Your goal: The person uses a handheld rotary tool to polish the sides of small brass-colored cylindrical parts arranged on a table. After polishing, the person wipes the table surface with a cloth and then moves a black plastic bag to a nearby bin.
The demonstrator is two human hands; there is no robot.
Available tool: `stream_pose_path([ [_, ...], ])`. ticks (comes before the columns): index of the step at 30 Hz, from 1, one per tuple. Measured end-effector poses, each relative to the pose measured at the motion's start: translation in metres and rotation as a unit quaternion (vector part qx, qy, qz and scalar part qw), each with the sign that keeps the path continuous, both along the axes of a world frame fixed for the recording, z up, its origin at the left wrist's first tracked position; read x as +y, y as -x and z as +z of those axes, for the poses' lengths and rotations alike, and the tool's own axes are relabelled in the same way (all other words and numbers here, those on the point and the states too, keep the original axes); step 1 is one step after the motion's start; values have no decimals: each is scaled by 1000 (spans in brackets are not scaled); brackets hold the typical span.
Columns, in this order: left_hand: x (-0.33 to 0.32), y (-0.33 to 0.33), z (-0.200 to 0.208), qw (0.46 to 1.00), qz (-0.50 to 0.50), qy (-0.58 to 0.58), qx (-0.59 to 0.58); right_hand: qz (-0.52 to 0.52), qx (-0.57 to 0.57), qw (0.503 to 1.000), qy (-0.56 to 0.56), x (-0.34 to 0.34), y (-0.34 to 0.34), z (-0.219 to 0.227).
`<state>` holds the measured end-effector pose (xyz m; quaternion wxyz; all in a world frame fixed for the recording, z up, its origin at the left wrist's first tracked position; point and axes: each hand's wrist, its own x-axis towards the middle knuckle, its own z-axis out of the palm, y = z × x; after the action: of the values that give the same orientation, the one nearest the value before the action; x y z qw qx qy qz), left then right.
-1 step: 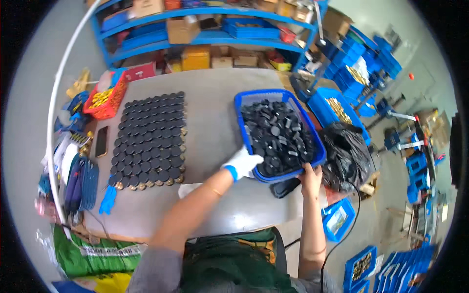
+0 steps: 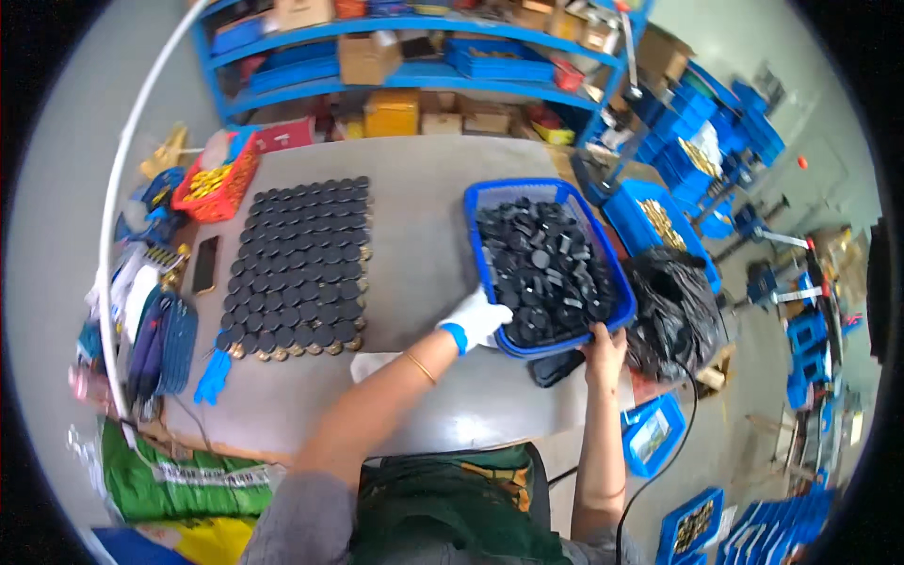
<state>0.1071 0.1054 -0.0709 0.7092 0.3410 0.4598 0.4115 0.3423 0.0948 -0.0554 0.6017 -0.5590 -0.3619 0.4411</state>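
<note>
A blue plastic basket (image 2: 479,254) stands on the right half of the table, filled with loose black round caps (image 2: 539,259). My left hand (image 2: 478,318), in a white glove with a blue cuff, is closed on the basket's near left side; its fingertips are partly hidden. At the near right corner, my bare right hand (image 2: 604,352) grips the rim, with the thumb on top. Partly under the basket's near edge lies a dark, flat object (image 2: 556,368) that I cannot make out. Rows of black-topped round pieces (image 2: 301,268) with brassy sides stand closely packed on the left.
A phone (image 2: 205,265) and a red basket (image 2: 241,176) of yellow pieces lie left of the rows. A blue glove (image 2: 213,377) rests near the front left. Right of the basket are a black plastic bag (image 2: 670,315) and a blue bin (image 2: 617,215) of brassy parts.
The whole view has shifted slightly, so everything sits a little further right and lower in it. Both hands keep their hold on the basket, which shows no clear movement on the table.
</note>
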Motion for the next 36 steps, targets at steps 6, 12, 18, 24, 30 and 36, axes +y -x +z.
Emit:
stream_pose_path([
  [6,-51,-5,32,997,-57,51,-1,72,-73,994,-27,-6,-11,40],
  [12,-86,-5,35,991,38,-58,-112,95,23,989,-112,-19,-5,24],
  [18,-112,8,48,939,182,-265,-122,23,-19,997,-76,-45,3,29],
  [24,-198,52,139,911,281,-281,-110,221,156,933,-236,-75,54,90],
  [30,-404,19,175,782,584,-219,-3,452,64,884,-104,-79,86,63],
  [36,-573,-86,212,473,854,-196,94,546,50,830,-106,-99,111,55],
])
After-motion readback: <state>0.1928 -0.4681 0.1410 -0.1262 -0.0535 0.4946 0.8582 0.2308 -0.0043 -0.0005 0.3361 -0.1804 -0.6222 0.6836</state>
